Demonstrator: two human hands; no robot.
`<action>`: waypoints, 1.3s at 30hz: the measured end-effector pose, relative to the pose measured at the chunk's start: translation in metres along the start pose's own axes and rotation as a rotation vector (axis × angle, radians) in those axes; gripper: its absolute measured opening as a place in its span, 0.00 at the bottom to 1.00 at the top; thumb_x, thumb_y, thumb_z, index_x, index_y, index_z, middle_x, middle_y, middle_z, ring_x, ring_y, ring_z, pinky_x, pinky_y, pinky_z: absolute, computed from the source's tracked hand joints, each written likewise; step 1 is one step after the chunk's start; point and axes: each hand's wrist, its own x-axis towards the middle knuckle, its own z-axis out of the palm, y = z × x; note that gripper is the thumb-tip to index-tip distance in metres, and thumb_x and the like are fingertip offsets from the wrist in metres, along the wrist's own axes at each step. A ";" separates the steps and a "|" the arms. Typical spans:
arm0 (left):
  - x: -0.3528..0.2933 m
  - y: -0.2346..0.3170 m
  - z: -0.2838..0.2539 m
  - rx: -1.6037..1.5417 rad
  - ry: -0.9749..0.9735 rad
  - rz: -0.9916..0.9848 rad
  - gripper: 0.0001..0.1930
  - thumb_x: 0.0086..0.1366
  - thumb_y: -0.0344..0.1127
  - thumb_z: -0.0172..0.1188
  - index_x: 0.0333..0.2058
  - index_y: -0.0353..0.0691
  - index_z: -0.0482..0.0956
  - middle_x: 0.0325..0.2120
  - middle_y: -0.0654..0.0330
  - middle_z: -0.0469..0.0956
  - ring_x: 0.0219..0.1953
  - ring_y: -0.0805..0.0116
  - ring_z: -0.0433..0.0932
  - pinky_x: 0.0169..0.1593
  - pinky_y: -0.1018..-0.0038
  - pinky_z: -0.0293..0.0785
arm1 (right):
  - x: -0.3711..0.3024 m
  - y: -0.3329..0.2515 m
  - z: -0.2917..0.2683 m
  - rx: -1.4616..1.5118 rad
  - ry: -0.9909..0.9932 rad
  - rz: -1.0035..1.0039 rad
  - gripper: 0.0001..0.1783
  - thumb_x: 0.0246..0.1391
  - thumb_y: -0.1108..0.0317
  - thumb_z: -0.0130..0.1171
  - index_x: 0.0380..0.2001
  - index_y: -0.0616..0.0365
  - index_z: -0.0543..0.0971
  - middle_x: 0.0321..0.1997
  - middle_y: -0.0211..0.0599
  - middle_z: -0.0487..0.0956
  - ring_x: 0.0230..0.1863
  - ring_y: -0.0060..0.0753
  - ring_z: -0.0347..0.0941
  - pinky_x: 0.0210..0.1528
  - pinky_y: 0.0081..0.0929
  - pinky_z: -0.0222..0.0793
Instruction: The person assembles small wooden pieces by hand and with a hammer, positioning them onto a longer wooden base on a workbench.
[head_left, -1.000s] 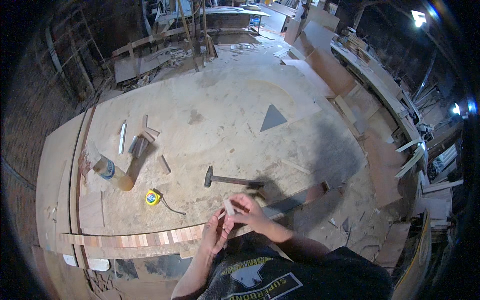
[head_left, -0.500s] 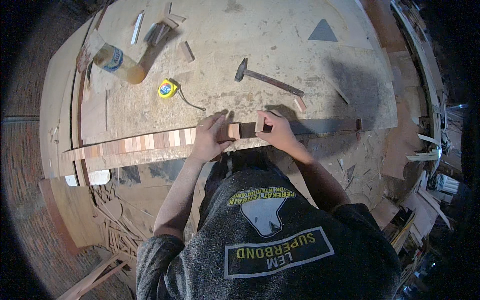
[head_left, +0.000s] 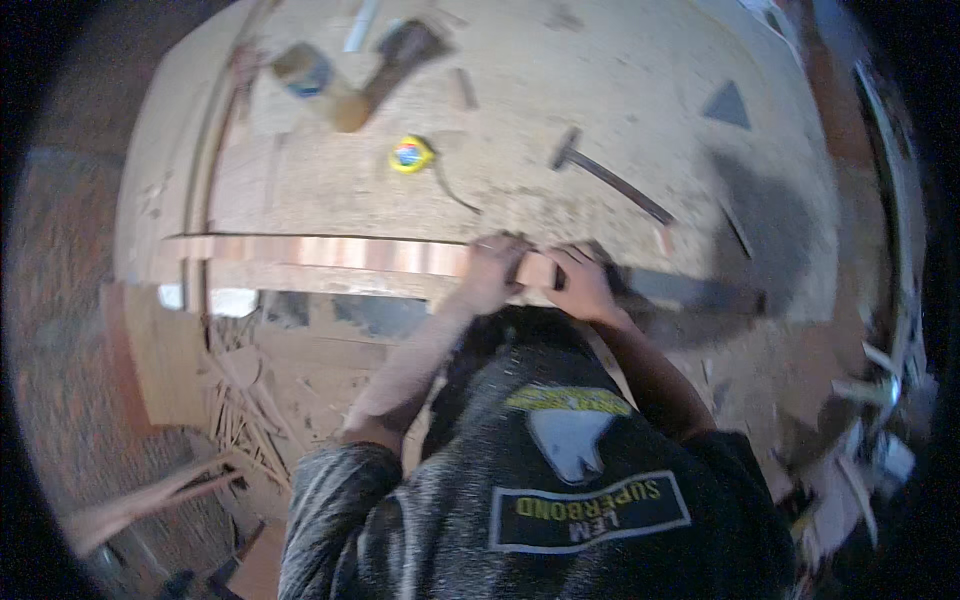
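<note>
A long row of small wood blocks (head_left: pixel 340 254) in light and reddish tones runs along the near edge of the workbench. My left hand (head_left: pixel 488 272) is closed over its right end, fingers on the far side and thumb toward me. Against that end sits a reddish wood block (head_left: pixel 537 269), with my right hand (head_left: pixel 587 285) gripping it from the right. Both hands are close together, and motion blurs the fingertips. Beyond my right hand, a dark strip (head_left: pixel 690 290) continues along the bench edge.
A hammer (head_left: pixel 615 180) lies beyond my right hand, by a small wood piece (head_left: pixel 663 240). Farther left are a yellow tape measure (head_left: pixel 411 154) and a plastic bottle (head_left: pixel 320 87) on its side. A dark triangle (head_left: pixel 727 105) lies far right. Wood scraps (head_left: pixel 245 410) litter the lower left.
My right hand has brought its block leftward to the end of the row, closing the gap between my hands. The view has shifted, so the bench things appear farther right.
</note>
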 end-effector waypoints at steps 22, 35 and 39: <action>0.007 -0.008 0.003 -0.150 -0.037 0.031 0.37 0.47 0.41 0.81 0.58 0.40 0.81 0.58 0.46 0.81 0.61 0.41 0.78 0.65 0.47 0.71 | 0.008 -0.001 -0.002 0.055 -0.071 0.030 0.40 0.42 0.62 0.78 0.62 0.54 0.79 0.58 0.50 0.82 0.63 0.60 0.76 0.65 0.52 0.71; 0.008 0.007 -0.012 -0.052 -0.154 -0.040 0.39 0.50 0.38 0.81 0.63 0.51 0.80 0.60 0.60 0.79 0.66 0.51 0.73 0.68 0.51 0.60 | 0.004 0.008 0.003 0.007 -0.046 0.053 0.37 0.40 0.62 0.78 0.58 0.54 0.80 0.50 0.54 0.83 0.59 0.59 0.77 0.61 0.50 0.74; 0.005 0.003 -0.010 -0.018 -0.145 -0.030 0.42 0.48 0.39 0.83 0.64 0.49 0.80 0.57 0.60 0.78 0.65 0.52 0.73 0.67 0.51 0.60 | 0.004 0.005 0.002 0.002 -0.051 0.040 0.35 0.43 0.64 0.77 0.57 0.57 0.80 0.53 0.49 0.84 0.59 0.58 0.77 0.62 0.50 0.75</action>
